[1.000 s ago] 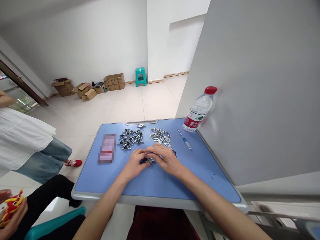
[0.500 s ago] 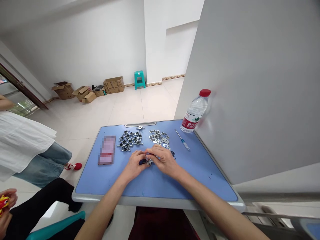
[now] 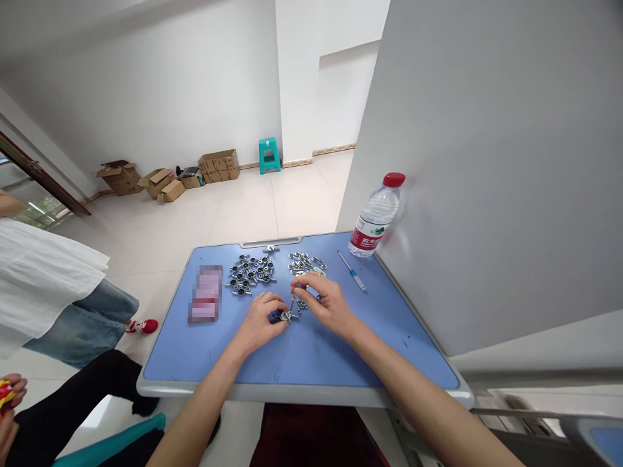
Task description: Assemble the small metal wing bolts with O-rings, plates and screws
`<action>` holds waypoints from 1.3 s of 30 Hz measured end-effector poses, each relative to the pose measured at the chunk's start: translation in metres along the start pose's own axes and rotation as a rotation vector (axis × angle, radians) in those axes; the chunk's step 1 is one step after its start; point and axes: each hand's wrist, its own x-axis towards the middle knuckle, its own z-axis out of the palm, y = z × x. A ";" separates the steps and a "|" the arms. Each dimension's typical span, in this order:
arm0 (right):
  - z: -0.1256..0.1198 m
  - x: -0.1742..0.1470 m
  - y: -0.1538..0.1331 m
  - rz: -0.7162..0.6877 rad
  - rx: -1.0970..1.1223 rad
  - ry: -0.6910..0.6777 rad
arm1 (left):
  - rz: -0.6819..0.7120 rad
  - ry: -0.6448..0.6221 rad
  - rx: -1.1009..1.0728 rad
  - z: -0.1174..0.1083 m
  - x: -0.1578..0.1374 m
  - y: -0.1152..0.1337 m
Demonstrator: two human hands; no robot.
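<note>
Over the blue tabletop, my left hand (image 3: 263,321) is closed on a small silver metal fitting (image 3: 287,316), with something dark blue beside it under the fingers. My right hand (image 3: 324,299) pinches a small screwdriver (image 3: 293,303) held upright, its thin shaft pointing down at the fitting. Fingers cover most of the handle. Just beyond the left hand lies a cluster of metal fittings with round black centres (image 3: 250,274). Behind the right hand are loose silver hook-shaped pieces (image 3: 302,262), and tiny screws (image 3: 302,305) lie beside the screwdriver shaft.
A second screwdriver (image 3: 352,271) lies to the right, near a water bottle (image 3: 374,217) against the grey partition (image 3: 487,194). A phone-like object (image 3: 206,294), blurred out, lies at left. Another person's hands (image 3: 10,405) hold something red and yellow at lower left.
My right hand has lifted slightly away from my left hand, uncovering the screwdriver's shaft, the fitting and the tiny screws. The left hand stays in place on the fitting.
</note>
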 end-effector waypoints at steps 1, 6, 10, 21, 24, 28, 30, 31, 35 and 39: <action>0.001 0.000 0.000 -0.003 -0.002 -0.010 | 0.000 -0.002 0.000 0.000 0.000 0.000; 0.003 0.000 0.000 -0.043 -0.011 -0.052 | 0.009 -0.003 -0.003 0.001 0.000 0.000; 0.004 -0.001 0.001 -0.061 -0.018 -0.053 | 0.011 -0.002 -0.008 0.001 0.000 -0.001; 0.002 0.000 0.002 -0.071 -0.033 -0.056 | 0.007 -0.009 -0.001 0.001 0.000 -0.001; 0.003 0.000 0.001 -0.118 -0.046 -0.069 | 0.006 -0.005 -0.003 0.002 0.000 -0.002; 0.004 0.000 -0.003 -0.188 -0.076 -0.090 | 0.008 0.011 -0.023 0.003 -0.001 -0.005; 0.004 0.000 -0.004 -0.199 -0.071 -0.106 | 0.007 0.012 -0.036 0.003 -0.001 -0.006; 0.005 -0.001 -0.004 -0.190 -0.067 -0.107 | 0.005 0.009 -0.039 0.003 -0.001 -0.007; 0.005 -0.004 0.001 -0.082 -0.082 -0.061 | 0.000 -0.012 -0.037 0.002 -0.001 -0.006; 0.005 -0.004 0.003 -0.038 -0.065 -0.089 | -0.015 -0.023 -0.039 0.001 0.000 -0.006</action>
